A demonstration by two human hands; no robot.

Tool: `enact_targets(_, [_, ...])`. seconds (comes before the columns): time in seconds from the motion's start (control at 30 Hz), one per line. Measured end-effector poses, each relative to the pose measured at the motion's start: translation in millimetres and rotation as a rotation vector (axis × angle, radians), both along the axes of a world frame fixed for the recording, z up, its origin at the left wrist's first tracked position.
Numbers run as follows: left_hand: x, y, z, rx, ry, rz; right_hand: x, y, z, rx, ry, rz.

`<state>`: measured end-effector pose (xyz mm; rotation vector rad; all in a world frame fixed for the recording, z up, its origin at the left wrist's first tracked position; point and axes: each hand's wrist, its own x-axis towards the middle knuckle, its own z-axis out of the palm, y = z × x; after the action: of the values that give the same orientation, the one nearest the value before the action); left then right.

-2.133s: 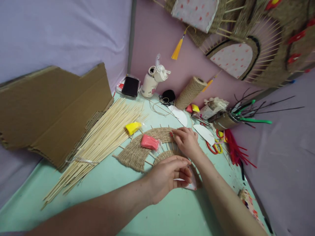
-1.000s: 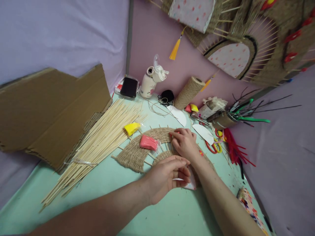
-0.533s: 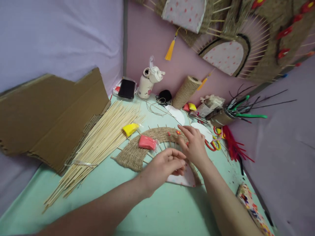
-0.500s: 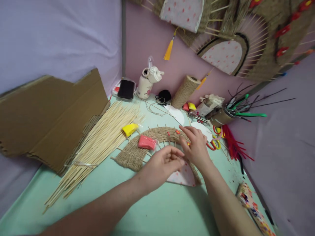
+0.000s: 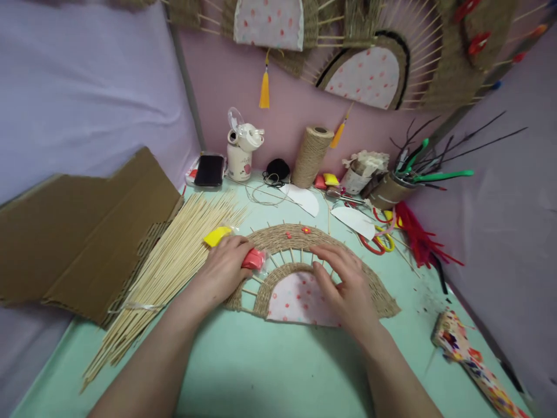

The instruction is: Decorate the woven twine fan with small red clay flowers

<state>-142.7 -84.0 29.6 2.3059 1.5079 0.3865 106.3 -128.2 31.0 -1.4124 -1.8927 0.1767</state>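
Note:
A half-round woven fan of jute twine on bamboo sticks lies on the mint-green table, with a dotted pink cloth centre. Two small red bits sit on its top band. My left hand rests on the fan's left side, fingers curled on a pink packet. My right hand lies over the fan's middle with fingers stretched flat. A yellow packet lies just above my left hand.
A bundle of bamboo sticks and folded cardboard lie at the left. Along the back wall stand a phone, a cup, a twine spool and a tool holder. Scissors and red stems lie right; finished fans hang above.
My left hand moved left from the fan's centre onto the pink packet. My right hand opened flat over the fan's middle. The view swung, showing the whole fan.

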Motion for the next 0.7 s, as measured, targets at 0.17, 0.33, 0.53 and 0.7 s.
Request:
enact_targets(0.17, [8,3,5.6,0.004,-0.19,-0.019,-2,-9,1.9,0.014,0.05,0.076])
enact_targets(0.33, [28,-6,11.3,-0.025,-0.435,-0.078,-7,-16,11.1,0.046,0.188,0.162])
enact_targets(0.53, [43,-16,8.5,-0.019,-0.438,-0.099,-10,-19,7.9,0.029,0.265,0.157])
enact_targets(0.7, [47,-18,3.5,0.038,-0.45,-0.051,-12,-16,7.4,-0.006,0.314,0.078])
